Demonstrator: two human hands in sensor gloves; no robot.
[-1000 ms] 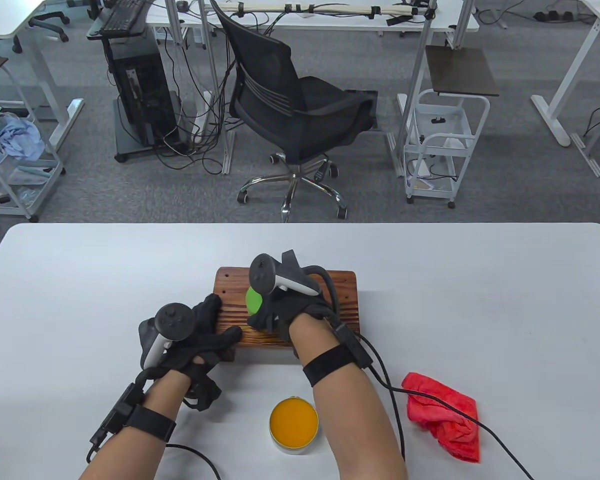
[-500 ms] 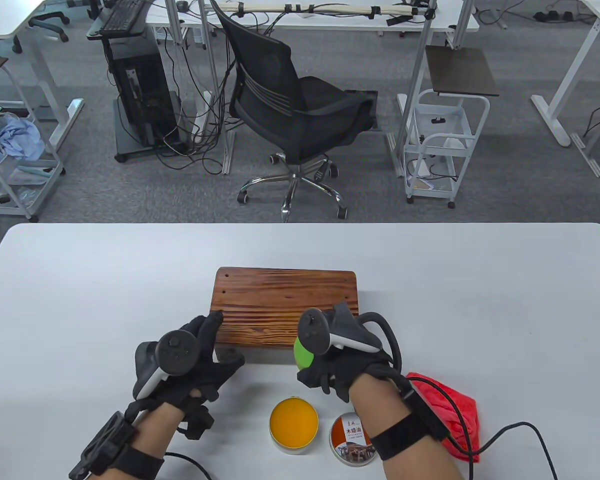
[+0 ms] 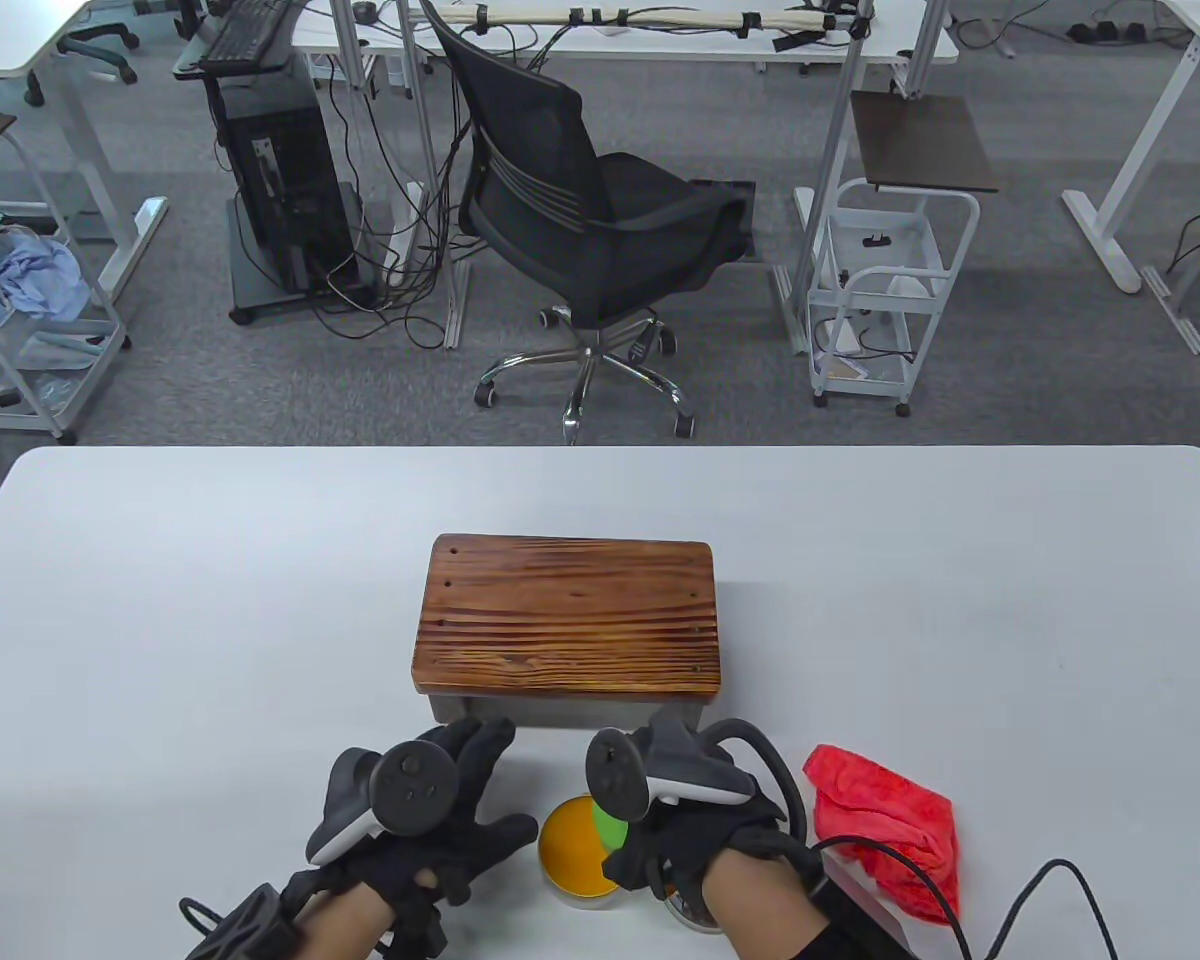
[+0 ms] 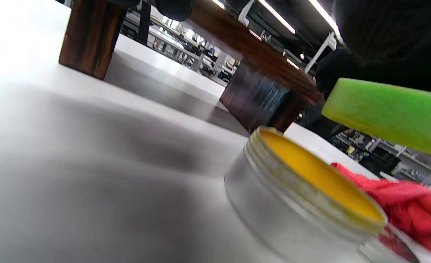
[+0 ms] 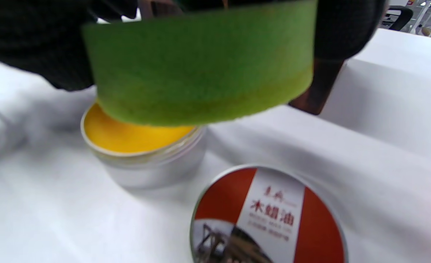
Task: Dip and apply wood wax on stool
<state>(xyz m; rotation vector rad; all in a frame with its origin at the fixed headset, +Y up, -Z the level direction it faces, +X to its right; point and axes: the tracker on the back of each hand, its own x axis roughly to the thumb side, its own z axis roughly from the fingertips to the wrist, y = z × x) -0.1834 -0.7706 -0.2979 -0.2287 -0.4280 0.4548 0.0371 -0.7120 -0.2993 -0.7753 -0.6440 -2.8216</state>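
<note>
A small wooden stool (image 3: 568,625) with a striped brown top stands mid-table; its legs (image 4: 91,36) show in the left wrist view. In front of it sits an open tin of yellow wax (image 3: 572,850) (image 4: 310,182) (image 5: 127,137). My right hand (image 3: 660,850) grips a green sponge (image 3: 608,826) (image 4: 390,113) (image 5: 200,69) just above the wax. My left hand (image 3: 450,800) lies on the table left of the tin, fingers spread, holding nothing.
The tin's lid (image 5: 270,219) with a red and white label lies right of the tin, mostly under my right hand in the table view. A crumpled red cloth (image 3: 890,835) lies at the right. An office chair (image 3: 590,220) stands beyond the table's far edge.
My right hand carried the sponge off the stool top and back down to the wax tin. My left hand let go of the stool's left edge and drew back beside the tin.
</note>
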